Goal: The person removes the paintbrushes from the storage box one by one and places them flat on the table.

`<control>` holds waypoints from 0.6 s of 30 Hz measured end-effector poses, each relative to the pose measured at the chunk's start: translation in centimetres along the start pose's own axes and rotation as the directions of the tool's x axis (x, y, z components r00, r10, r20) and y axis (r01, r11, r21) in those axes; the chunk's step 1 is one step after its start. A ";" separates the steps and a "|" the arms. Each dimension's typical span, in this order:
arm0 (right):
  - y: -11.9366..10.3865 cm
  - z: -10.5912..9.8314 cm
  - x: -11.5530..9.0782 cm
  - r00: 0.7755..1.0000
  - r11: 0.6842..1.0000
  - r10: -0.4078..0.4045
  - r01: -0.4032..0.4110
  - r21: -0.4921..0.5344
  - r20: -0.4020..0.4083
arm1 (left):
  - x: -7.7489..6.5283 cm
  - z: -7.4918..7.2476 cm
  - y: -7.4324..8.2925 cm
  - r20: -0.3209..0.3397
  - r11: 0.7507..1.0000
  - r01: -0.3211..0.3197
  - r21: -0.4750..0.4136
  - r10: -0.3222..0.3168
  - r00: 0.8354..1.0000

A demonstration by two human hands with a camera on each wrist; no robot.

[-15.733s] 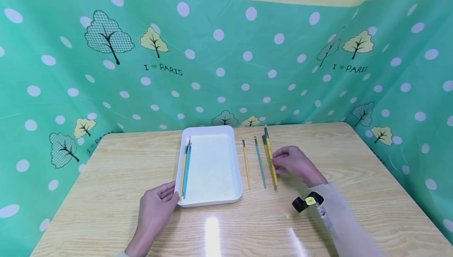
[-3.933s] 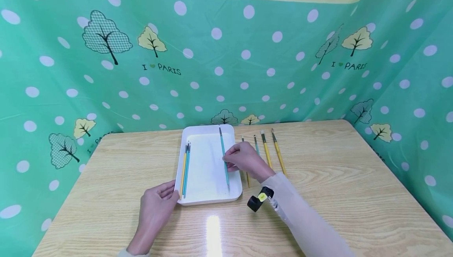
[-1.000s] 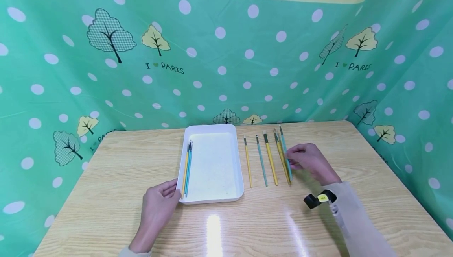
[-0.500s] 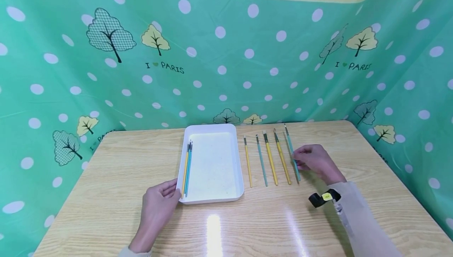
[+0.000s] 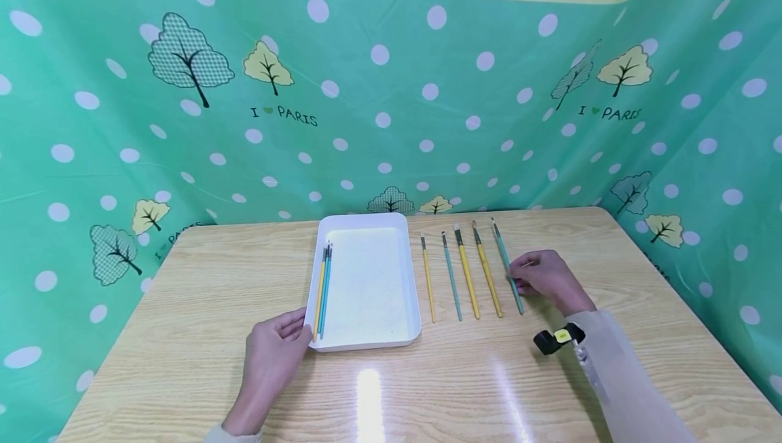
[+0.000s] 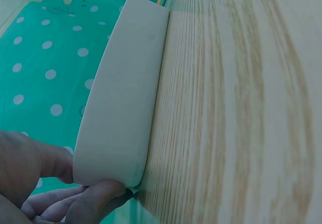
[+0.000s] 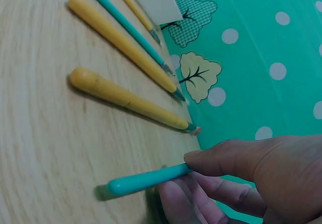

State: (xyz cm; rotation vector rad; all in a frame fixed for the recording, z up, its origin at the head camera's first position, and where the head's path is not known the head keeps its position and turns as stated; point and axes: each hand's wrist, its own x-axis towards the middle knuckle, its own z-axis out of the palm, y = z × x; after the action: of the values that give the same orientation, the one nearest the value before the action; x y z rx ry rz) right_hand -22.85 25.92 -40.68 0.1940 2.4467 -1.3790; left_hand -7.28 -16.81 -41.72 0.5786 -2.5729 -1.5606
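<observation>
In the head view, my left hand (image 5: 275, 361) grips the near left corner of a white tray (image 5: 369, 287), thumb at the rim and fingers along its outer side. The left wrist view shows the tray wall (image 6: 121, 88) between thumb and fingers. A yellow paintbrush (image 5: 319, 300) and slim teal ones (image 5: 326, 297) lie together along the tray's left side. My right hand (image 5: 546, 280) pinches a teal paintbrush (image 5: 502, 253) at the right end of a row on the table. In the right wrist view, the teal handle's rounded end (image 7: 121, 184) sticks out past the thumb, close over the wood.
Between the tray and my right hand lie a thin yellow paintbrush (image 5: 428, 280), a teal one (image 5: 452, 277) and two thicker yellow ones (image 5: 467, 273), roughly parallel, bristles away from me. A green dotted curtain (image 5: 391, 90) rises behind the wooden table (image 5: 244, 266).
My right hand has carried the teal paintbrush from over the tray to the row's right end, shifting it right and lowering it. Earlier it placed a thick yellow one there. My left hand stays put.
</observation>
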 end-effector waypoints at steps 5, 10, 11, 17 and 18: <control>0.3 0.2 0.3 1.000 1.000 0.006 -0.006 -0.029 -0.026 | 0.0 0.0 0.0 0.001 1.000 0.002 -0.002 -0.002 1.000; 0.6 0.5 0.6 0.999 0.999 -0.001 -0.002 -0.047 -0.048 | 0.0 -0.1 0.0 0.005 1.000 0.006 -0.008 -0.006 1.000; 0.6 0.5 0.6 0.999 0.999 -0.002 0.000 -0.047 -0.051 | 0.0 -0.1 0.0 0.006 1.000 0.007 -0.008 -0.007 1.000; 0.5 0.5 0.4 0.999 0.998 0.000 -0.003 -0.062 -0.052 | 0.0 0.0 0.0 0.003 1.000 0.012 -0.008 -0.012 1.000; 0.6 0.5 0.4 0.999 0.998 0.001 -0.004 -0.066 -0.053 | 0.0 0.0 0.1 0.002 1.000 0.012 -0.009 -0.012 1.000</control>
State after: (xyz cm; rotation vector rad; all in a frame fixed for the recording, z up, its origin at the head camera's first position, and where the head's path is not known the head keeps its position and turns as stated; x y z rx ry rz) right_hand -22.95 25.76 -41.51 0.2203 2.5300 -1.3048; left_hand -7.28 -16.80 -41.65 0.5927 -2.5672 -1.5761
